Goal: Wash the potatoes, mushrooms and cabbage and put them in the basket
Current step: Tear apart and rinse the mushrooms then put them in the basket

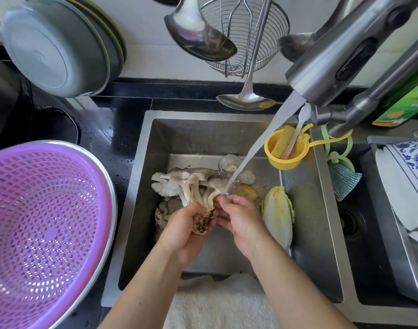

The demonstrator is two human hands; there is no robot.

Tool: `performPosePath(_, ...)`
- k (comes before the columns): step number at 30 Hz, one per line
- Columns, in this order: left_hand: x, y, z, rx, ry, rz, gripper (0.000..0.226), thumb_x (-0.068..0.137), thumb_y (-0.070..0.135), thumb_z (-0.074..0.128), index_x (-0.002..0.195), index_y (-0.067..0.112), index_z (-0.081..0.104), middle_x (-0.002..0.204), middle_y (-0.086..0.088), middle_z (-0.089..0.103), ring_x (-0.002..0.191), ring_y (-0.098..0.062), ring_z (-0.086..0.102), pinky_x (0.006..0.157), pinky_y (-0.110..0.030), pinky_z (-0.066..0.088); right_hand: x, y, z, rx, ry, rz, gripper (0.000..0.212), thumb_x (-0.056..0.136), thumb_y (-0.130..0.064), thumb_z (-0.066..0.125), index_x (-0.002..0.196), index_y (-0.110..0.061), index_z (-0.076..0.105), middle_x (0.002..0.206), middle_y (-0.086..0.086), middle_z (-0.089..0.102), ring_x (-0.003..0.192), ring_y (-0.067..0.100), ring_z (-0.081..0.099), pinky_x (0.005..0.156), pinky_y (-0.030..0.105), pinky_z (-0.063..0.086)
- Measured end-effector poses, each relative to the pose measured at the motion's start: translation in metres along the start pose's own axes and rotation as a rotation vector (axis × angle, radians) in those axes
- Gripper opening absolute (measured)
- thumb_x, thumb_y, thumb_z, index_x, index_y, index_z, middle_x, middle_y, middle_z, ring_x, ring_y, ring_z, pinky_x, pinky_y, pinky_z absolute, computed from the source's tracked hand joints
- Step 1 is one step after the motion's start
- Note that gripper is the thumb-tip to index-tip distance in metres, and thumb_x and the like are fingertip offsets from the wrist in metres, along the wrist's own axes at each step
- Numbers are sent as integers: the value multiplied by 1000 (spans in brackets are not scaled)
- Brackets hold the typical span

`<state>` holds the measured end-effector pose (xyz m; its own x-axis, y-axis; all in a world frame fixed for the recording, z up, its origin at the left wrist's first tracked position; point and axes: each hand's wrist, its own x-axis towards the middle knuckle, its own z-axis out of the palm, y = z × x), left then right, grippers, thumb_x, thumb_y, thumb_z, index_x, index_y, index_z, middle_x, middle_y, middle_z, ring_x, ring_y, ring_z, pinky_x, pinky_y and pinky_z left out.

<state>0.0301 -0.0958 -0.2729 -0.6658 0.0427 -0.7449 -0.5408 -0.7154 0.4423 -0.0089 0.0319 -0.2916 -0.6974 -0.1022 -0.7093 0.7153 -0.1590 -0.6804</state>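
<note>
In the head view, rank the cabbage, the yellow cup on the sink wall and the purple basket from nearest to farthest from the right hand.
1. Cabbage, just right of the right hand, in the sink.
2. Yellow cup, up and right, under the tap.
3. Purple basket, far left on the counter.

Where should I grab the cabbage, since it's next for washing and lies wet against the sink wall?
Probably around its white stem end, nearest the person. The cabbage lies lengthwise along the right wall of the sink, leafy tip pointing away. Come from above and the left, where the sink floor is open; the right hand is closest.
</note>
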Motion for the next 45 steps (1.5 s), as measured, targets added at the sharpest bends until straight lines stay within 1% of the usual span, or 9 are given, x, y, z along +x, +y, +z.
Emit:
performPosePath(6, 0, 0, 2, -114, 18, -19, 29, 89, -3, 51, 115, -2, 66, 98, -17, 69, 83, -21, 66, 80, -33, 51, 0, -2, -12, -471, 104, 61, 34, 92, 2, 56, 116, -19, 68, 108, -3, 68, 99, 18, 62, 83, 33, 53)
performPosePath(11, 2, -1, 9, 69, 12, 59, 34, 91, -7, 52, 121, -9, 68, 108, -21, 71, 90, -24, 66, 77, -33, 50, -6, -8, -2, 41, -68, 127, 24, 94, -32, 73, 113, -17, 75, 104, 2, 79, 96, 18, 70, 87, 35, 53)
performPosePath(19, 2, -6, 24, -80, 48, 82, 33, 87, -4, 53, 114, -8, 71, 107, -21, 70, 87, -24, 64, 76, -32, 48, -2, -11, 7, 307, 41, 125, 17, 95, -18, 71, 109, -9, 76, 101, 8, 78, 77, 16, 69, 70, 29, 50)
performPosePath(25, 0, -3, 13, -181, 67, 85, 27, 91, -5, 51, 109, 1, 70, 106, -15, 73, 99, -24, 66, 88, -34, 50, -2, -18, -19, 448, -59, 148, 15, 102, -23, 60, 103, -9, 66, 100, 11, 76, 98, 26, 73, 96, 46, 56)
performPosePath(31, -5, 6, 1, -126, 92, 49, 26, 92, -6, 48, 111, -1, 65, 93, -14, 70, 90, -24, 67, 84, -35, 51, 49, -30, -47, -433, 205, 25, 20, 101, -24, 66, 87, -10, 66, 79, 9, 67, 55, 16, 56, 54, 29, 56)
performPosePath(34, -7, 10, 2, -115, 60, 31, 27, 90, -6, 46, 109, -2, 65, 93, -13, 70, 87, -24, 66, 83, -34, 50, 88, -39, -55, -566, 246, -41, 14, 94, -26, 72, 91, -13, 70, 93, 9, 73, 75, 24, 69, 78, 48, 63)
performPosePath(38, -8, 11, -2, -82, 4, 26, 33, 78, -3, 53, 108, -2, 67, 97, -15, 69, 85, -25, 66, 82, -36, 49, 88, -44, -52, -811, 347, -69, 36, 90, -36, 70, 120, -16, 66, 118, 8, 69, 106, 34, 66, 81, 36, 50)
performPosePath(41, -7, 8, -5, -25, -16, 37, 32, 84, -6, 51, 111, -2, 68, 100, -17, 68, 84, -24, 68, 83, -37, 50, 39, -38, -30, -604, 137, -85, 7, 96, -20, 66, 100, -19, 71, 99, 3, 73, 90, 24, 69, 78, 38, 54)
performPosePath(45, -8, 3, 6, 78, -86, 58, 37, 88, -7, 50, 114, 1, 74, 105, -19, 72, 89, -23, 68, 85, -37, 48, 2, -23, 0, -154, -174, 27, 24, 95, -29, 73, 110, -10, 71, 90, 1, 78, 81, 18, 70, 78, 37, 54)
